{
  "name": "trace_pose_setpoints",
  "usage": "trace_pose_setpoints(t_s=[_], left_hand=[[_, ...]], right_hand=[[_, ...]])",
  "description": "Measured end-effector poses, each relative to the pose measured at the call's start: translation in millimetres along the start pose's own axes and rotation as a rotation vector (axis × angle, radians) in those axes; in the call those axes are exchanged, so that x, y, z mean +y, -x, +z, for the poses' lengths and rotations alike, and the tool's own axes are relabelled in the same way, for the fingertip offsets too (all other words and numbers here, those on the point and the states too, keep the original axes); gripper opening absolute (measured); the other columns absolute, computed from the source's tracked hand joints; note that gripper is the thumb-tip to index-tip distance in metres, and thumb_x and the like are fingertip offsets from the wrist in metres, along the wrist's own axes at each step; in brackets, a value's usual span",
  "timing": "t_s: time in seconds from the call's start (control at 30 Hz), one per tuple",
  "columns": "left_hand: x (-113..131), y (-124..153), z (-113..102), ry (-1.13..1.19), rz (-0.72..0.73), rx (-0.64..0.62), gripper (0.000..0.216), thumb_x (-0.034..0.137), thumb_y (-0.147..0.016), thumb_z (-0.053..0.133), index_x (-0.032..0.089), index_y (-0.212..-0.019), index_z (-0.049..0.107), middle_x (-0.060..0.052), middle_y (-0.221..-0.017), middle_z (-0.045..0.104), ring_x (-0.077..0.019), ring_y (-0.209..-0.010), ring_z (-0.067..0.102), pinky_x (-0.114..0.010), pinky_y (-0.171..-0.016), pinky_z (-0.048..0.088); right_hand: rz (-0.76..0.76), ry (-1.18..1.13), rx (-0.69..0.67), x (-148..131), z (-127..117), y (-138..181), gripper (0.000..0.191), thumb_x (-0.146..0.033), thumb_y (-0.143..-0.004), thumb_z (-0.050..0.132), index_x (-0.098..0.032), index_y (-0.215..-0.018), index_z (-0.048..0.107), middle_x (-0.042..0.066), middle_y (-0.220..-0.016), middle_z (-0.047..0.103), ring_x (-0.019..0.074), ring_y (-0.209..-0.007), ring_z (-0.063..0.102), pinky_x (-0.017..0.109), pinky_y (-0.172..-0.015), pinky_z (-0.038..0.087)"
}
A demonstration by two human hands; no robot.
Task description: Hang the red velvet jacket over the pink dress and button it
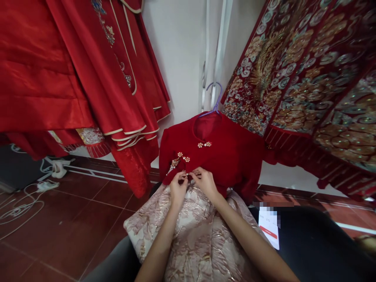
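A red dress with a velvety bodice [232, 150] lies over my lap, a purple hanger [217, 102] in its neck. Its pale, shiny brocade skirt [188, 243] spreads beneath my forearms. My left hand [178, 188] and my right hand [205, 182] meet at the front opening, low on the bodice, fingers pinched on its edge. Something small sits between the fingertips, mostly hidden. Above it, flower-shaped gold and pearl buttons show at the collar [205, 145] and on the chest [183, 157]. A beaded brooch-like ornament [173, 166] hangs beside the chest fastening.
Red garments with cream piping [117, 78] hang on the left, and heavily embroidered dark red ones [293, 78] on the right. A lit phone [268, 231] rests on a dark surface by my right side. White cables [25, 201] and a power strip [47, 185] lie on the tiled floor.
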State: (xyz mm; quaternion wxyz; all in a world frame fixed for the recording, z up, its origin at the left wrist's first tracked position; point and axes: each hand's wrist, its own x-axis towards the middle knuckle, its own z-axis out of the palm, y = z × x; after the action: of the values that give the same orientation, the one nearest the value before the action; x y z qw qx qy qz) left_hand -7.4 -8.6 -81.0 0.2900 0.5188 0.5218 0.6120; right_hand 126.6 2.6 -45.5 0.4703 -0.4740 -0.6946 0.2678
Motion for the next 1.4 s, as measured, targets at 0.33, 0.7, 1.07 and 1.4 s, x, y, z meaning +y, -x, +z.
trace_pose_setpoints(t_s=[0.33,0.7,1.07,1.4], left_hand=[[5,12,0,-0.255,0.193,0.085,0.019,0.019,-0.082,0.057,0.019,-0.101,0.06,-0.004,-0.097,0.066,-0.014,-0.08,0.063,-0.026,-0.075,0.051],[-4,11,-3,-0.144,0.136,-0.016,0.024,0.033,-0.087,0.059,0.018,-0.102,0.07,-0.008,-0.101,0.072,-0.0184,-0.089,0.067,-0.033,-0.086,0.052],[-7,10,-2,-0.044,0.042,0.029,0.025,0.04,-0.079,0.068,0.017,-0.088,0.071,-0.005,-0.085,0.073,-0.0159,-0.075,0.067,-0.027,-0.074,0.052],[0,13,-2,0.063,-0.031,-0.027,0.026,0.04,-0.073,0.072,0.015,-0.079,0.071,-0.006,-0.076,0.072,-0.016,-0.069,0.067,-0.026,-0.067,0.054]], right_hand=[[0.046,0.069,0.008,-4,-49,21,0.015,-0.031,-0.083,0.057,-0.021,-0.089,0.066,0.001,-0.072,0.07,0.0146,-0.063,0.066,0.026,-0.065,0.053],[-0.039,-0.085,0.012,9,-4,29,0.035,-0.025,-0.085,0.054,-0.017,-0.119,0.056,0.014,-0.115,0.059,0.0213,-0.107,0.061,0.036,-0.084,0.059],[0.037,-0.134,-0.021,15,3,29,0.031,-0.022,-0.082,0.056,-0.015,-0.112,0.06,0.013,-0.109,0.062,0.0188,-0.098,0.064,0.033,-0.083,0.059],[0.047,-0.135,-0.054,10,-2,29,0.031,-0.019,-0.073,0.06,-0.017,-0.104,0.058,0.008,-0.104,0.06,0.0171,-0.093,0.061,0.032,-0.082,0.055]])
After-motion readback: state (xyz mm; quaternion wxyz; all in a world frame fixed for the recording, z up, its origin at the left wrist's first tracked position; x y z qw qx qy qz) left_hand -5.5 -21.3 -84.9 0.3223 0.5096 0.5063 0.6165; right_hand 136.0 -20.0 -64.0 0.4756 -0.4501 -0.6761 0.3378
